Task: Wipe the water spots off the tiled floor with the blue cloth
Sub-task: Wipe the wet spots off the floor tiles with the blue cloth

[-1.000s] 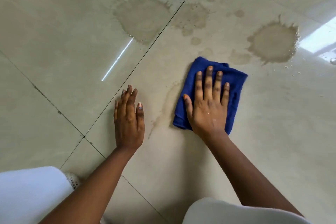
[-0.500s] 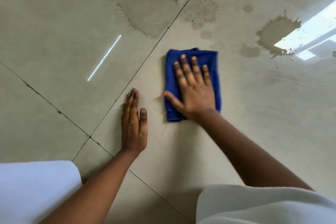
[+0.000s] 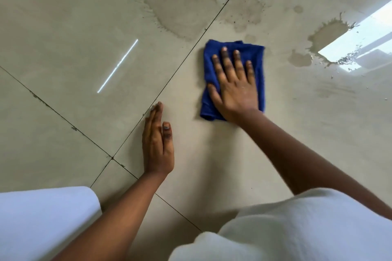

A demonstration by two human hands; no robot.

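Smearing worries us: our right hand (image 3: 234,89) presses flat-fingered on the folded blue cloth (image 3: 233,76), left hand (image 3: 158,144) flat on the beige tiled floor (image 3: 63,27), muddy water spots (image 3: 182,8) at twelve o'clock unwiped.

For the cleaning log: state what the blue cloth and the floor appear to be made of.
Blue cloth: looks like soft woven or terry fabric, possibly microfibre, with a matte surface and limp folded edges under the right hand.
Floor: seemingly glazed ceramic or porcelain tile with a glossy finish, since it mirrors a light strip and a window, and dark grout lines split it into large slabs.
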